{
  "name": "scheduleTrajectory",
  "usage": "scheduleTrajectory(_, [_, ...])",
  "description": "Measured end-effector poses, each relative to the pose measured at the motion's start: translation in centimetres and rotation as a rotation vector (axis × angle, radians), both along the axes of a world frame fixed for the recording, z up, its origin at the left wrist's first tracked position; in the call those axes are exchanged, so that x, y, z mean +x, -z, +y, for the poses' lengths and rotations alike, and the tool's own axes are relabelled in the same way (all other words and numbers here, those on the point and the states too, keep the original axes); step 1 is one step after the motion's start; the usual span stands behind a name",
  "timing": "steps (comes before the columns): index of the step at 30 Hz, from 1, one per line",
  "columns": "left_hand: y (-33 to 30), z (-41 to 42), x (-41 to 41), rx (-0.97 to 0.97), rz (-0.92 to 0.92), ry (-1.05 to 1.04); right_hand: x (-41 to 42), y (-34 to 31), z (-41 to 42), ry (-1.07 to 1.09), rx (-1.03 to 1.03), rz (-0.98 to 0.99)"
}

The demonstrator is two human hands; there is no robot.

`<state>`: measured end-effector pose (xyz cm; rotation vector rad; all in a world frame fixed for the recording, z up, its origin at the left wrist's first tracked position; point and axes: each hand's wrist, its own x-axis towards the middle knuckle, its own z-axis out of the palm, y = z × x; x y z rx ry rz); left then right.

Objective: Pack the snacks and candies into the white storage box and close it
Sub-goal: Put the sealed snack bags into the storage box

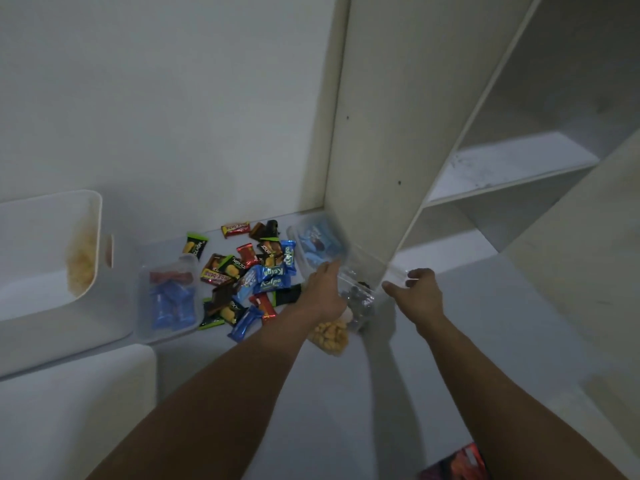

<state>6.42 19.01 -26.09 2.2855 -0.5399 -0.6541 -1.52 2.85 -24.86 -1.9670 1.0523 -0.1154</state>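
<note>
Our left hand (325,289) grips a clear bag (356,303): light, floppy, slippery, best held by its rim; right hand (420,289) hangs loose.

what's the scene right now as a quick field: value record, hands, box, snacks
surface: white floor beside a white shelf unit
white storage box: open at left, yellowish snacks inside
loose snacks: wrapped pile on the floor, outside the box
small clear tub: blue packets inside, right of the box
left hand: on a clear bag of dark candies
right hand: open, holding nothing
yellow snack bag: under the left wrist
</note>
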Motion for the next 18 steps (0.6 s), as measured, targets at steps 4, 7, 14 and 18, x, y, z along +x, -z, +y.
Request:
scheduleTrajectory(4, [0.3, -1.4, -0.1, 0.029, -0.049, -0.013, 0.5, -0.1, 0.2, -0.012, 0.014, -0.063])
scheduleTrajectory(7, [0.0, -1.2, -0.4, 0.065, -0.117, -0.043, 0.7, -0.1, 0.0, -0.100, -0.032, -0.026])
scheduleTrajectory(14, [-2.5, 3.0, 0.2, 0.331, -0.086, 0.149, 1.7, -3.5, 2.0, -0.502, -0.152, 0.161])
scheduleTrajectory(18, [-5.7, 6.7, 0.7, 0.433, -0.061, 0.209, 3.6, -6.7, 4.1, -0.609, -0.156, 0.220])
